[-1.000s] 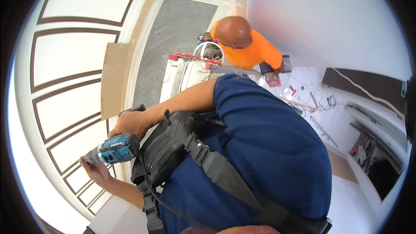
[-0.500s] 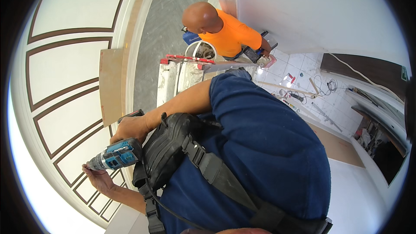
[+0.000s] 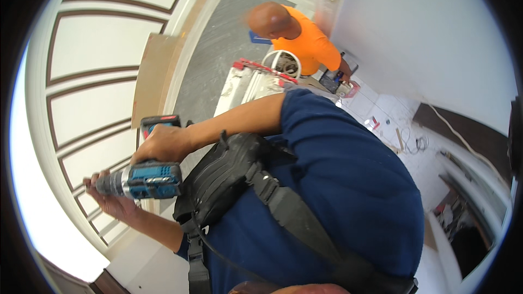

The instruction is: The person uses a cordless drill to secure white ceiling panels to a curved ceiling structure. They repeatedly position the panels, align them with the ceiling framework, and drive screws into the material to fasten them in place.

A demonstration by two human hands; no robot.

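A teal and black cordless drill (image 3: 155, 181) lies sideways in front of my chest, its chuck pointing left. My right hand (image 3: 163, 144) is wrapped round its handle, just below the dark battery (image 3: 159, 122). The fingers of my left hand (image 3: 115, 206) curl round the grey chuck (image 3: 110, 183) from behind, partly hidden by it. Whether a bit sits in the chuck cannot be made out. A black bag with straps (image 3: 218, 171) hangs across my navy shirt, close to the drill's rear end.
White wall panels (image 3: 90, 46) with brown frames stand to the left, with a tan board (image 3: 155, 79) beside them. A red-trimmed stepladder (image 3: 253, 84) and a white bucket (image 3: 297, 62) stand near a person in orange (image 3: 310, 43). Cables (image 3: 421, 142) and tools litter the tiled floor.
The view has shifted, so the room appears further right. The drill has swung more level and moved slightly left and up, with both hands still on it.
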